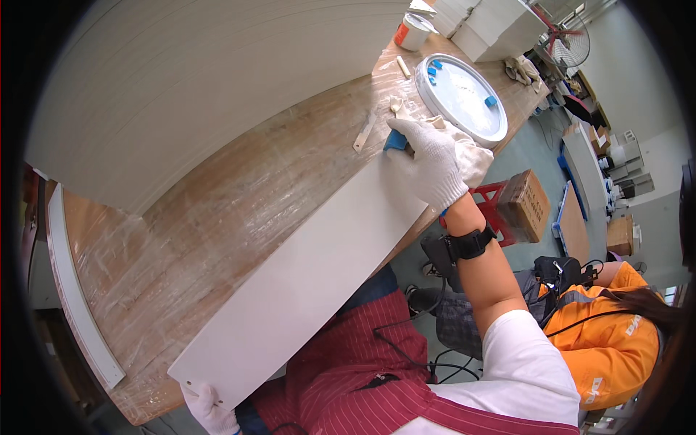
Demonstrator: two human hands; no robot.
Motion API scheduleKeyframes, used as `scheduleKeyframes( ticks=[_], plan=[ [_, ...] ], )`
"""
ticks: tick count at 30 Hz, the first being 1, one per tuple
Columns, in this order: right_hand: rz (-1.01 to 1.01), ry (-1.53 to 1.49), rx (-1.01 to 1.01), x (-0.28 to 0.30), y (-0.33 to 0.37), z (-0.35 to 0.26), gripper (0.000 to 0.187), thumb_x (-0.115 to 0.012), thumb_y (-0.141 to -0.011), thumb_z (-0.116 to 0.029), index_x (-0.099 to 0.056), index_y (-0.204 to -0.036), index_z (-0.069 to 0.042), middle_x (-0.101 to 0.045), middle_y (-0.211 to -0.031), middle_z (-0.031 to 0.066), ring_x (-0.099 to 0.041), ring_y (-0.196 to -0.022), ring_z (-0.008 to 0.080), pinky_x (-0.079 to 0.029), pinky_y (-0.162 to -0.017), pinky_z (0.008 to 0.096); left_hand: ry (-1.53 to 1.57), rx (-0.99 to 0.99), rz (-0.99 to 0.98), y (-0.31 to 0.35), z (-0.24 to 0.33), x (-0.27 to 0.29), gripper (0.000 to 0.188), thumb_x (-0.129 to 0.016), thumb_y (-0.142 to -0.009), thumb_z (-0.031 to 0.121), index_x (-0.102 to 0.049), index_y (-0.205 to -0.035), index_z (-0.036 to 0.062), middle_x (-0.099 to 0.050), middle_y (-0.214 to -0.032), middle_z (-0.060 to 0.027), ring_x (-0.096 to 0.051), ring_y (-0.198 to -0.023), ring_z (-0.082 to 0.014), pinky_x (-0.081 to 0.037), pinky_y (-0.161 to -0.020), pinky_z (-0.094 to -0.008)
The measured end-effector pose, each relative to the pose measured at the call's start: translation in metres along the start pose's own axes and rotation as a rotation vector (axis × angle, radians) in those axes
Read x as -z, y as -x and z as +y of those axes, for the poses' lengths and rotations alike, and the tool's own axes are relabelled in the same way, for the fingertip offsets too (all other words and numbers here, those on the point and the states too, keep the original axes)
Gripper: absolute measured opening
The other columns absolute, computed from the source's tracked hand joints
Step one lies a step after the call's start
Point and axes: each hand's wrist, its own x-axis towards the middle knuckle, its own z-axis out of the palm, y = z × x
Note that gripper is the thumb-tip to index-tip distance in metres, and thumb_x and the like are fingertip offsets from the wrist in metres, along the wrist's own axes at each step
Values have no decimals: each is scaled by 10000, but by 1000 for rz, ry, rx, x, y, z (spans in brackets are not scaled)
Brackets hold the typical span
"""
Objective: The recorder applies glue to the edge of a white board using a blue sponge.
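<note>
A long white panel (304,272) lies slantwise along the near edge of the table, with small holes at its lower left end. My left hand (209,412), in a white glove, grips that end, its fingers partly hidden at the corner. At the panel's far end my right hand (436,163), also gloved in white, is closed on a blue sponge piece (394,141). The sponge is at the panel's end edge; whether it presses on it I cannot tell. Beside that hand lie a crumpled pale cloth (473,158) and a flat scraper-like strip (365,132).
A round white lid-like tray (464,98) holds white material and several blue sponge bits. Behind it stands a white tub (413,32). A tall stack of white panels (217,80) fills the table's far left. A person in an orange jacket (609,348) is close at my right, near a cardboard box (525,205).
</note>
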Motion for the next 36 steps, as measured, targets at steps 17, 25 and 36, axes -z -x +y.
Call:
scheduleKeyframes(
  ticks=[17, 25, 36],
  plan=[
    [29, 17, 75, -9, 13, -18, 385, -707, -785, -68, -661, -1167, -80, -680, -947, 161, -676, -841, 334, -545, -748, 397, 1, 21, -52, -3, 4, -3, 680, -660, -920, 111, -327, -1502, -3, -514, -1428, -169, -552, -1281, -298, -464, -1075, -452],
    [144, 118, -29, -15, -10, 32, 303, -668, -856, -122, -674, -1158, -101, -698, -1000, 161, -671, -916, 373, -542, -794, 431, -9, 18, -15, 0, 4, -5, 680, -646, -921, 103, -321, -1509, -7, -510, -1432, -169, -554, -1277, -299, -457, -1081, -446],
    [166, -1277, -785, -21, -13, 44, 201, -661, -926, -104, -639, -1122, -63, -682, -966, 38, -653, -821, 157, -550, -740, 308, -13, -34, 59, 4, 13, -30, 617, -676, -917, 122, -388, -1434, -53, -571, -1325, -157, -598, -1184, -253, -478, -1024, -403]
  ],
)
